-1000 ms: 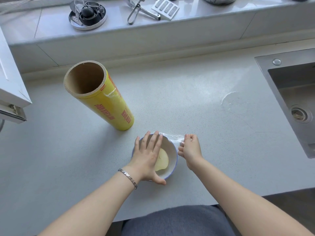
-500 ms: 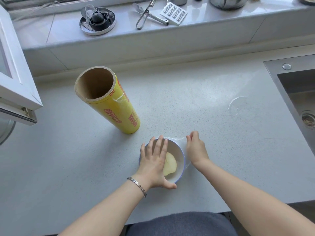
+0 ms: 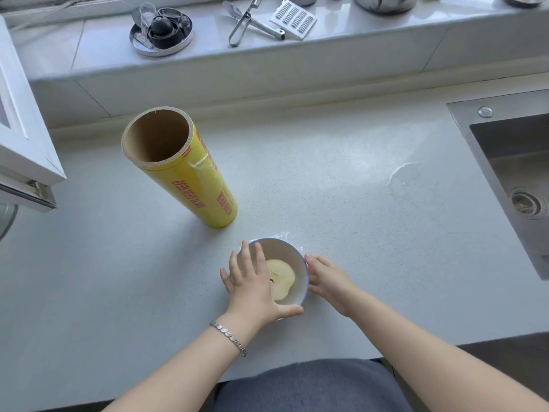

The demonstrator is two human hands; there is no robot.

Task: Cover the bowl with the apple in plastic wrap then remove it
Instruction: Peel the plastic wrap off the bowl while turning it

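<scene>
The left hand (image 3: 252, 281) lay flat and open across the left part of the bowl (image 3: 300, 263), just below the middle of the frame. Its fingers were straight and spread over the top, and its thumb ran along the near rim; it gripped nothing and seemed to be pressing down. A chain bracelet (image 3: 228, 337) sat on that wrist. The right hand (image 3: 325, 278) rested against the bowl's right outer wall with its fingers fairly straight, seemingly smoothing film against the side rather than pinching it, though the fingertips were partly hidden by the rim. Inside the bowl lay the apple (image 3: 280, 279), a pale cut piece, uncovered by either hand. The plastic wrap (image 3: 286, 234) showed mainly as a crumpled clear edge bunched over the far rim; it seemed to stretch over the opening, but it was too transparent to be sure how far. By that reading, the covering was nearly done and in its sealing stage, while peeling the film off again was still to come. The yellow roll (image 3: 184, 171) stood on end up and to the left of the bowl, apart from it, on the pale counter (image 3: 326, 188). A steel sink (image 3: 520, 173) occupied the right edge. Along the top of the frame a ledge held tongs (image 3: 243, 22), a grater (image 3: 292, 19) and a round tin (image 3: 162, 31).
</scene>
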